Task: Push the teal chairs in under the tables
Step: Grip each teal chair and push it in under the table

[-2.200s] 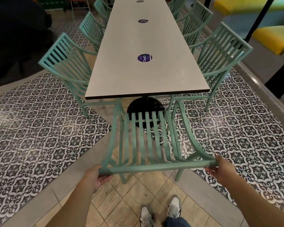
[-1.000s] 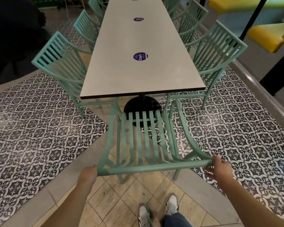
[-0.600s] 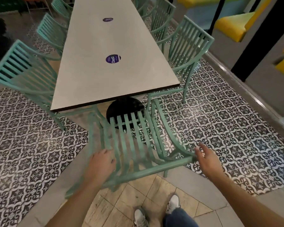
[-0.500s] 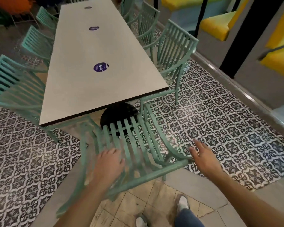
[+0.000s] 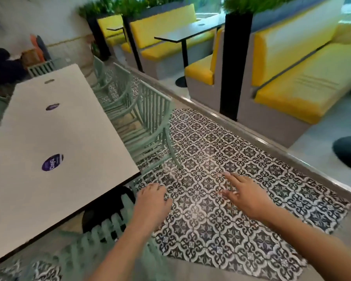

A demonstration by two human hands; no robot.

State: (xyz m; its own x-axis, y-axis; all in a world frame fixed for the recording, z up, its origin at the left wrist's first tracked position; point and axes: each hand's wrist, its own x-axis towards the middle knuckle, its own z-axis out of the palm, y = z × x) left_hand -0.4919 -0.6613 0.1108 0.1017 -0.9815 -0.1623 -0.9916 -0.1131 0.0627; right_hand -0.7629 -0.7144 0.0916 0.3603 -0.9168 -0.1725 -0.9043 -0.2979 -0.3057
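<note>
change: since the earlier frames the view has swung right; both hands have let go of the end chair's back rail.
left hand (image 5: 152,201): fingers loosely spread, holding nothing, over the blurred slats of the end chair (image 5: 101,236).
right hand (image 5: 245,193): fingers straight and apart, in the air above the floor, holding nothing.
end chair: at the table's near end, seat partly beneath the top by the black base.
side chairs (image 5: 148,122): teal, in a row along the table's right edge, seats tucked under.
table (image 5: 55,138): long, white, dark-edged, with round purple stickers (image 5: 52,162).
floor (image 5: 221,142): black-and-white patterned tiles, grey border.
room: yellow booths (image 5: 304,78), a dark booth table, black posts, plants on top.
</note>
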